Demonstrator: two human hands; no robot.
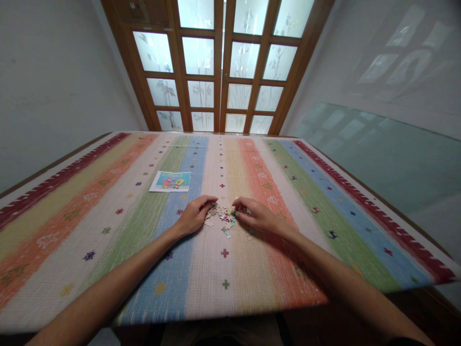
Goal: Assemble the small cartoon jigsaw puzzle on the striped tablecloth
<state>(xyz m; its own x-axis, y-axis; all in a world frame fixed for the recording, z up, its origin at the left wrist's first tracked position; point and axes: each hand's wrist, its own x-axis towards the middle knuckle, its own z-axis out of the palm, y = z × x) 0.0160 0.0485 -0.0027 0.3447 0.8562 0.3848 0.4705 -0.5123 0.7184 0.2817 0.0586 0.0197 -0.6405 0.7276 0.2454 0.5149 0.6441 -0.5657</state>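
Observation:
A small loose pile of jigsaw puzzle pieces (226,215) lies on the striped tablecloth, some with coloured sides and some with pale sides showing. At the pile's left edge is my left hand (195,214), its fingers curled and closed about pieces between index finger and thumb. My right hand (254,213) faces it from the right, with bent fingers and thumb closing around pieces at that edge. The fingertips partly hide which pieces they touch. Left of and beyond the pile lies a picture card (175,181) with a pink and a yellow cartoon figure.
The striped tablecloth (205,288) covers a wide table, whose near edge is close to my body. Wooden doors with frosted panes (200,93) stand beyond the far edge. A pale glass-like panel (378,144) leans along the right wall.

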